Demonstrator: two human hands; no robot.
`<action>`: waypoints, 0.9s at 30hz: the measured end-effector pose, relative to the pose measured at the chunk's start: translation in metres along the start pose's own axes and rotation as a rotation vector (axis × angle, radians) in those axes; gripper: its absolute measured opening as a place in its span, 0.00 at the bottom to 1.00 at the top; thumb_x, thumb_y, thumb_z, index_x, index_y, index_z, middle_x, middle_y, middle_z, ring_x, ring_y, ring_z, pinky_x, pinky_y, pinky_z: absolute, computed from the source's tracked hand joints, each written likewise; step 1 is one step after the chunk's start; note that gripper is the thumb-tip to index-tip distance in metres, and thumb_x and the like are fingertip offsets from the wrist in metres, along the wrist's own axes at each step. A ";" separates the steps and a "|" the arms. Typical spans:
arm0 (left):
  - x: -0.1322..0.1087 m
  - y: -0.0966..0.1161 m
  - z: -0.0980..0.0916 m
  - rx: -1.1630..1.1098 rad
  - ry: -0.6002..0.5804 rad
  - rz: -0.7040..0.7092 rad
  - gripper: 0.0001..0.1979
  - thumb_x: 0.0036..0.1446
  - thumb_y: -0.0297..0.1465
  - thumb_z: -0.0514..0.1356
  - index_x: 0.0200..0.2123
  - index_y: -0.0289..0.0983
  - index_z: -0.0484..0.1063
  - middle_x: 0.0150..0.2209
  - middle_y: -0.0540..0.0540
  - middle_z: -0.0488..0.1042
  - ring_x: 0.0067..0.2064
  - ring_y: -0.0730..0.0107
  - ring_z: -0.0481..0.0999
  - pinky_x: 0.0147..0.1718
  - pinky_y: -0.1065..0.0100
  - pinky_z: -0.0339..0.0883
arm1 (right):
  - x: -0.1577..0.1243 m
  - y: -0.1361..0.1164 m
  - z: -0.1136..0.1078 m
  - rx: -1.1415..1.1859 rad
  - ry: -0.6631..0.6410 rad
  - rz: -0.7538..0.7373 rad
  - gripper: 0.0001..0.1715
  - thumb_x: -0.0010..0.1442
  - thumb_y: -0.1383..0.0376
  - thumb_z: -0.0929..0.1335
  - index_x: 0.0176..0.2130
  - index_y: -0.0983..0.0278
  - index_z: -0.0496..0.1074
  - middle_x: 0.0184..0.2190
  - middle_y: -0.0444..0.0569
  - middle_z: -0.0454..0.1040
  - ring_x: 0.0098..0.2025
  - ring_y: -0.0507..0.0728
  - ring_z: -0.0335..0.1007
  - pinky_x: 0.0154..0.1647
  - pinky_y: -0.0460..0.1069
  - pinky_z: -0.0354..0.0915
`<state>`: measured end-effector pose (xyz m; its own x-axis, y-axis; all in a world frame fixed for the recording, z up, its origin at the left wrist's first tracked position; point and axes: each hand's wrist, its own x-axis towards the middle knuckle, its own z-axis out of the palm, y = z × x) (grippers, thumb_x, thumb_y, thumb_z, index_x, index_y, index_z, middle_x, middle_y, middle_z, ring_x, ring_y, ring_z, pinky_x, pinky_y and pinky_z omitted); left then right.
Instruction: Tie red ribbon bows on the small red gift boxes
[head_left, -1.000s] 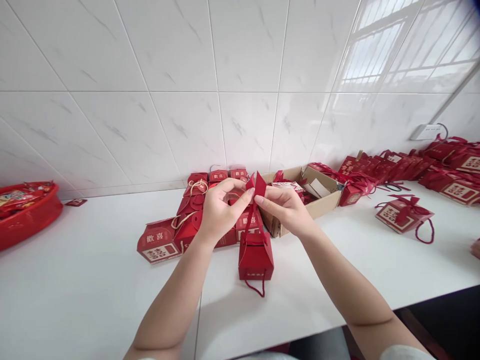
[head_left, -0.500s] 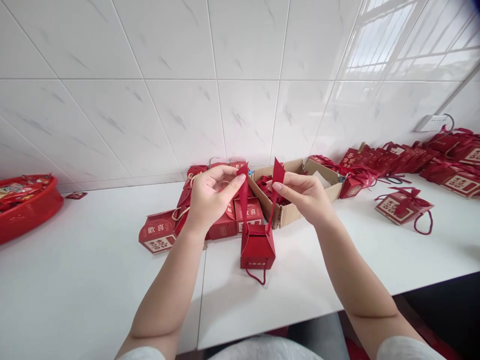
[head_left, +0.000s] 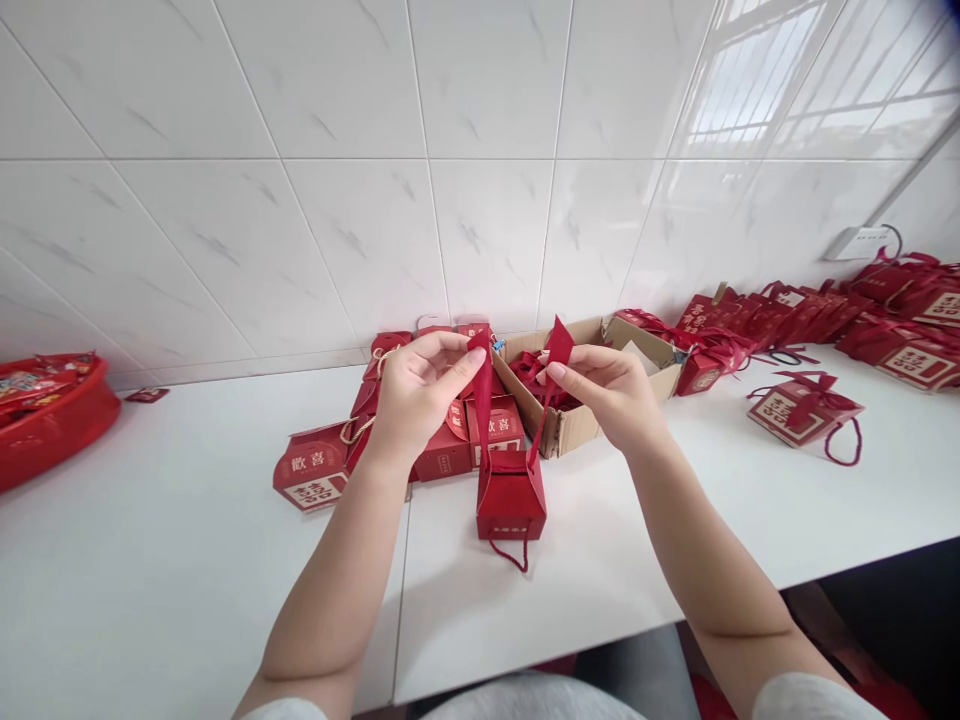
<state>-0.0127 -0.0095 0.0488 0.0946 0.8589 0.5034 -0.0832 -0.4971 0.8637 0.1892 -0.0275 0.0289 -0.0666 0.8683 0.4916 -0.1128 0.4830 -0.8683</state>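
A small red box sits upright on the white tabletop, right in front of the person. A red ribbon comes up from the top of the box in two long ends. The left hand pinches one end between thumb and finger, and the right hand pinches the other end the same way. The two ends are held up apart, like a letter V, and they do not touch. A dark red cord hangs in a loop from the near side of the box and lies on the tabletop. Just behind is a group of red boxes, partly hidden by the left hand and arm. Next to them is an open cardboard box with red things inside. Over to the right, a red box with a bow sits by itself. Far to the left is a red tub full of shiny packets.
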 end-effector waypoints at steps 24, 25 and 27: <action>-0.002 -0.005 0.013 -0.144 0.036 -0.020 0.06 0.49 0.34 0.68 0.27 0.39 0.77 0.26 0.52 0.72 0.31 0.77 0.70 0.32 0.76 0.66 | 0.002 -0.001 0.008 0.019 0.016 -0.040 0.05 0.56 0.63 0.72 0.34 0.56 0.80 0.33 0.43 0.80 0.37 0.53 0.76 0.40 0.50 0.73; -0.002 -0.006 0.013 -0.144 0.033 -0.015 0.06 0.49 0.34 0.68 0.27 0.39 0.77 0.26 0.52 0.72 0.30 0.78 0.70 0.32 0.76 0.66 | 0.002 -0.002 0.008 0.015 0.015 -0.045 0.05 0.56 0.63 0.72 0.35 0.55 0.80 0.34 0.43 0.80 0.37 0.53 0.76 0.41 0.50 0.73; -0.002 -0.007 0.012 -0.148 0.028 -0.010 0.06 0.50 0.35 0.68 0.28 0.39 0.77 0.26 0.52 0.72 0.31 0.78 0.70 0.32 0.76 0.66 | 0.002 -0.002 0.008 0.009 0.012 -0.045 0.05 0.55 0.63 0.72 0.34 0.55 0.80 0.33 0.43 0.80 0.37 0.53 0.76 0.41 0.50 0.73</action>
<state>0.0000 -0.0090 0.0425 0.0688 0.8676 0.4924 -0.2280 -0.4669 0.8544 0.1816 -0.0277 0.0322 -0.0496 0.8471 0.5291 -0.1247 0.5204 -0.8448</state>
